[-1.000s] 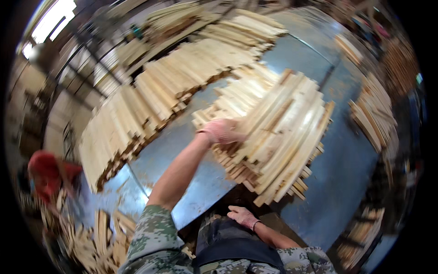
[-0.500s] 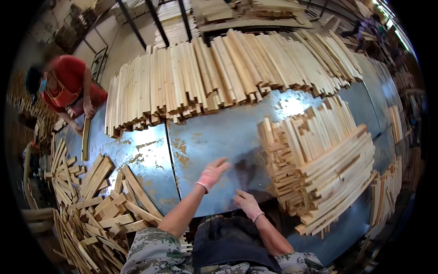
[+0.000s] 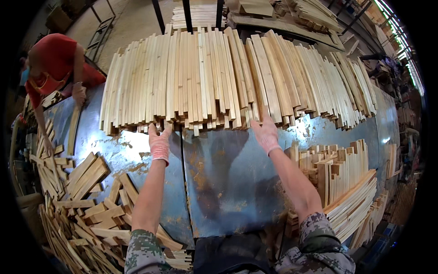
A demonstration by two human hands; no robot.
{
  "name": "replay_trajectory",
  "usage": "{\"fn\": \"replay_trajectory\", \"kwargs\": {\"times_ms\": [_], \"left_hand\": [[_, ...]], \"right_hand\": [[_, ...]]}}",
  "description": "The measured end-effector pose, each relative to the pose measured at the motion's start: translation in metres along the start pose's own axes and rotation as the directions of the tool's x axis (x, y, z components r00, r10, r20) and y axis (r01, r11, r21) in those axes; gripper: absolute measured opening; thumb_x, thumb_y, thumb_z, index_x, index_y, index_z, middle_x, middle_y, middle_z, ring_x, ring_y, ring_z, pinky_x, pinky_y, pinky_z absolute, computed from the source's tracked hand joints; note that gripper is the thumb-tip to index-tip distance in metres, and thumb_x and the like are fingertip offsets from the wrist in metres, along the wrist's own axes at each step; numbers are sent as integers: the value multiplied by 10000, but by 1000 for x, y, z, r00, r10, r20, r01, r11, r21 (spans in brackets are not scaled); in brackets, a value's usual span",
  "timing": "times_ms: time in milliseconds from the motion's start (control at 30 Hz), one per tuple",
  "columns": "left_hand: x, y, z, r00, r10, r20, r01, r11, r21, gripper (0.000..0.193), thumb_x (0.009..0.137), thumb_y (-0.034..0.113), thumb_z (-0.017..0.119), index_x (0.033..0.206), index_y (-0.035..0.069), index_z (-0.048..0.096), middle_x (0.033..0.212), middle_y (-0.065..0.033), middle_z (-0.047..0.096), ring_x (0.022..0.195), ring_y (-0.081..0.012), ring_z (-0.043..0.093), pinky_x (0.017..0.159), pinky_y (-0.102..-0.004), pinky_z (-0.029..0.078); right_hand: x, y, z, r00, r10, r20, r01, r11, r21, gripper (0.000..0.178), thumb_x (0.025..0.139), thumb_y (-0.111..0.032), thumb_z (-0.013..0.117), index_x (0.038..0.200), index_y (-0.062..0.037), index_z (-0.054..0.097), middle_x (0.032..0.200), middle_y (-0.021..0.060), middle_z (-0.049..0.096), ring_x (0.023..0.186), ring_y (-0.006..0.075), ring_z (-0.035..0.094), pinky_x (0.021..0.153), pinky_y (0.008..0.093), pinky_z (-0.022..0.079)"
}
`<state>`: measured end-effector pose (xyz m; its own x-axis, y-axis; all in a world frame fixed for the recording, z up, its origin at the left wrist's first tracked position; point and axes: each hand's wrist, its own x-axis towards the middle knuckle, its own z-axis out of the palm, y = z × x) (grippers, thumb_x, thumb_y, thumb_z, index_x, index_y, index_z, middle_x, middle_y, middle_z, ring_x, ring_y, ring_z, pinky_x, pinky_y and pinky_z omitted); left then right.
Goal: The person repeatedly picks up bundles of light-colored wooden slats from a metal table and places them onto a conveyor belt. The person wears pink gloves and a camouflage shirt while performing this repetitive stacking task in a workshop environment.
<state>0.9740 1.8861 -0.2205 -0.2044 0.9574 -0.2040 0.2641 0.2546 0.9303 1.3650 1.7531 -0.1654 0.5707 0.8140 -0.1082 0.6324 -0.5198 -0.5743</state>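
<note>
Head view: slat row lies across tabletop, near ends uneven; left hand and right hand at those ends, well apart, each grip wide, thumb spread; contact unclear; likely best: even pressure from both hands, slats kept parallel, upper layer not shoved loose.

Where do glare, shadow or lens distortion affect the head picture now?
Head view: white glare on the metal tabletop, beside the left hand on its left and the right hand on its right; head view: dark shadows between and below the hands; head view: fisheye bending seems to bow the long row of wooden strips, with black corners.
</note>
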Motion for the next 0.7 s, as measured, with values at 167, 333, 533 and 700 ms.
{"fn": "replay_trajectory", "kwargs": {"times_ms": [167, 333, 533, 700], "left_hand": [[3, 20, 7, 993, -88, -83, 85, 995, -44, 926, 857, 180, 901, 1590, -76, 397, 1579, -224, 523, 1423, -307, 529, 1208, -379, 405], [14, 2, -2, 990, -3, -142, -12, 994, -105, 970, 849, 193, 910, 1611, -64, 367, 1613, -224, 474, 1477, -313, 473, 1240, -375, 358], [29, 21, -8, 977, -53, -204, 78, 991, 113, 936, 760, 305, 966, 1462, -67, 472, 1423, -223, 562, 1333, -347, 545, 1160, -413, 424], [37, 13, -9, 965, 49, -257, 22, 964, 265, 796, 748, 340, 941, 1312, -49, 536, 1198, -203, 640, 1115, -346, 623, 1028, -433, 491]], "right_hand": [[76, -38, 16, 978, 199, 61, -193, 976, -100, 844, 986, -452, 678, 1673, -100, 335, 1584, 268, 519, 1429, 466, 521, 1205, 482, 418], [95, -39, 51, 991, 134, -5, -135, 991, -21, 764, 975, -417, 684, 1594, -32, 454, 1544, 260, 564, 1427, 421, 539, 1196, 454, 429], [97, -50, 61, 992, 112, -50, -112, 994, 2, 720, 919, -290, 747, 1569, -96, 506, 1450, 248, 620, 1334, 429, 592, 1129, 480, 479], [99, -42, 71, 979, -28, -201, 59, 987, 148, 779, 853, -257, 795, 1560, -103, 507, 1297, 253, 636, 1199, 436, 628, 1054, 497, 501]]}}
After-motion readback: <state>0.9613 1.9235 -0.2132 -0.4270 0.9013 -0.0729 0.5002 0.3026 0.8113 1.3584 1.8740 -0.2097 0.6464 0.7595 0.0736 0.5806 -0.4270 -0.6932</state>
